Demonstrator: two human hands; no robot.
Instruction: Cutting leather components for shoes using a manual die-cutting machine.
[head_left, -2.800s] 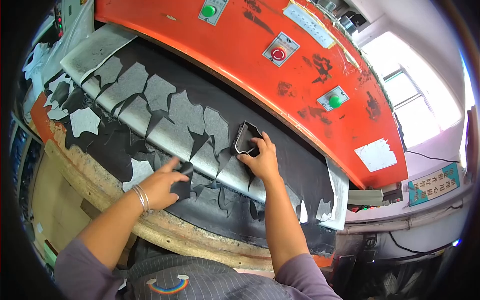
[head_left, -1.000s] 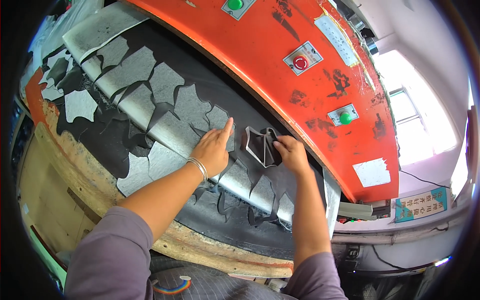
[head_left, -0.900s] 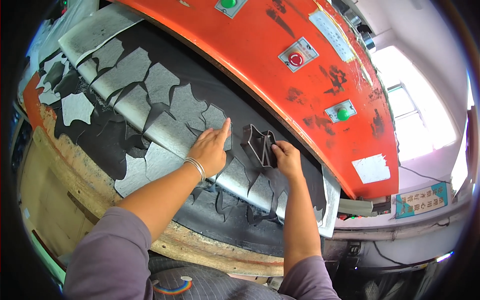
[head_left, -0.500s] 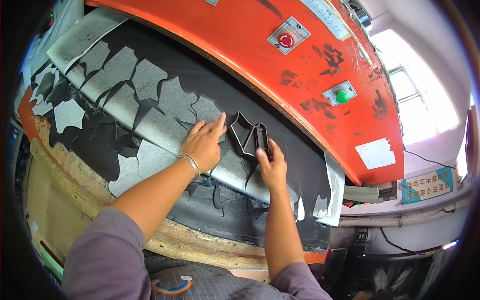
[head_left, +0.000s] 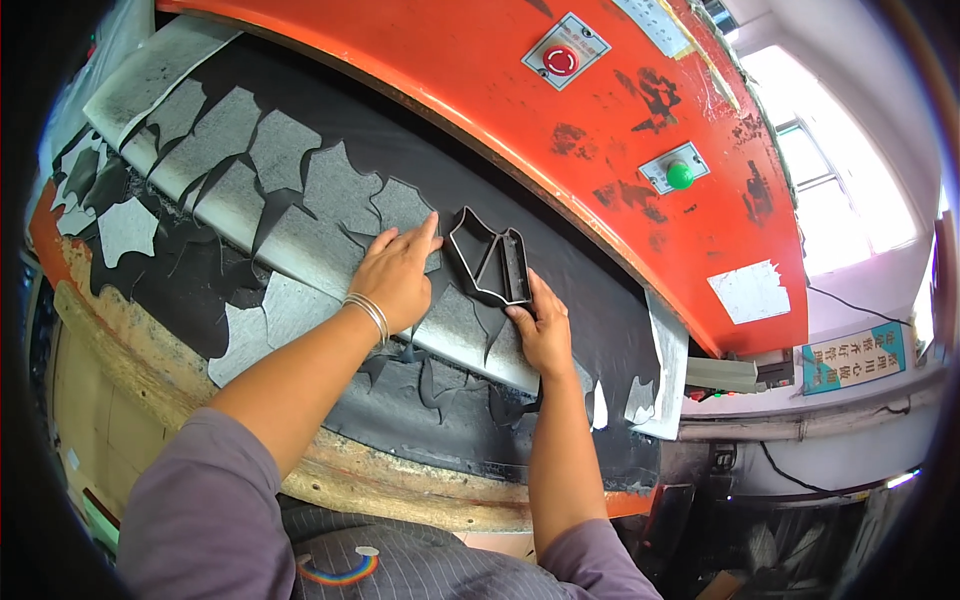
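Observation:
A metal cutting die point(head_left: 486, 262), its dark outline angular with dividing bars inside, rests on a black sheet point(head_left: 600, 300). My right hand point(head_left: 546, 330) grips the near right corner of the die between thumb and fingers. To the left of the die, my left hand point(head_left: 396, 278) lies with fingers stretched out over the grey cut pieces, its index fingertip close to the die but apart from it. Cut grey pieces point(head_left: 285, 150) with pointed edges stretch leftward in rows, some with black gaps between them. A white cutting board point(head_left: 290, 268) shows under the sheet.
An orange press beam point(head_left: 480, 100) spans just beyond the sheet, bearing a red button point(head_left: 561, 61) and a green button point(head_left: 680, 175). Black scrap point(head_left: 180, 280) and loose pale pieces point(head_left: 128, 230) lie at the left. A worn wooden edge point(head_left: 400, 480) runs along my side.
The whole view has shifted slightly. My right thumb has slid from over the die's rim to its near edge. My left hand keeps nearly the same place beside the die.

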